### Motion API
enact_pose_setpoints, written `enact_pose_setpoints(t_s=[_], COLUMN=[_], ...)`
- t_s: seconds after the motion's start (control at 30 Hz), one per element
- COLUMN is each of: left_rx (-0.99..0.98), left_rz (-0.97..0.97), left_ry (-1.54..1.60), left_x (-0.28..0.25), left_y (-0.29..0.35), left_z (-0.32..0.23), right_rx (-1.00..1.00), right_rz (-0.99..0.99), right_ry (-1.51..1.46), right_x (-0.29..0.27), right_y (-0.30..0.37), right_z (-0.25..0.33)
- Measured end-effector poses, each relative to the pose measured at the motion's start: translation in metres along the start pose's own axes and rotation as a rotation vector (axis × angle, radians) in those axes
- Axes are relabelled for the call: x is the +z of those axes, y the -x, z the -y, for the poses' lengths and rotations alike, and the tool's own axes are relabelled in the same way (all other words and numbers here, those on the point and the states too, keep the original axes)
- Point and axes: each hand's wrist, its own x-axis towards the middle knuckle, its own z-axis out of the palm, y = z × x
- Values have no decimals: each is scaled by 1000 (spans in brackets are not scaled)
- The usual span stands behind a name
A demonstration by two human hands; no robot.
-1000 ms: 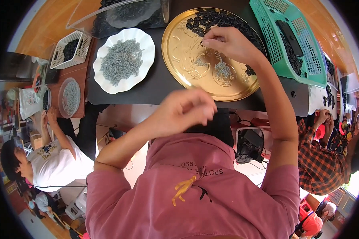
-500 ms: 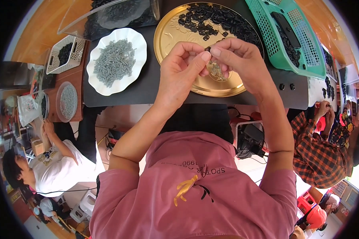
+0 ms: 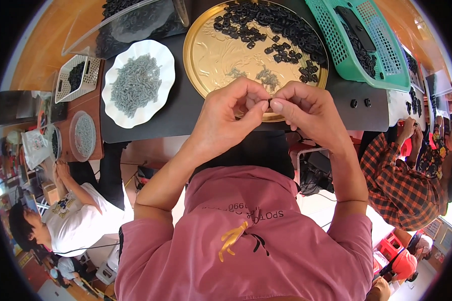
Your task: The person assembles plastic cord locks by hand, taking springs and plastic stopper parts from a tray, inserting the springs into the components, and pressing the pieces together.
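My left hand and my right hand meet fingertip to fingertip over the near rim of a round gold tray. Both thumbs and forefingers pinch a small black plastic part, mostly covered by the fingers. On the far and right side of the tray lies a heap of small black plastic parts. Two little piles of small grey pins rest on the tray just beyond my hands. To the left, a white scalloped plate holds many similar grey pieces.
A green basket with black parts and a dark flat object stands right of the tray. Two black pieces lie on the dark table. A clear bin stands at the far left. People sit at left and right.
Both hands have come nearer to my body and lower, still pinching the small black part. More of the tray and its grey pin piles now shows.
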Motion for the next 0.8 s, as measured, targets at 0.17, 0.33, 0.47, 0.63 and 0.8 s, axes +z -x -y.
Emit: enact_pose_setpoints(t_s=[0.17,0.33,0.47,0.63,0.8], left_rx=[-20,-29,-29,7,6], left_rz=[-39,-64,-51,-4,12], left_ry=[275,343,306,311,365], left_x=[-1,3,3,3,14], left_y=[-5,-3,-3,6,22], left_z=[-2,-1,-1,1,-3], right_rx=[-85,-117,-156,-355,-660], right_rz=[-114,-150,-164,-164,-155], right_ry=[-212,-252,-202,6,306], right_x=[6,10,14,13,10], right_y=[-5,-8,-5,4,14], right_z=[-9,-12,-10,-14,-13])
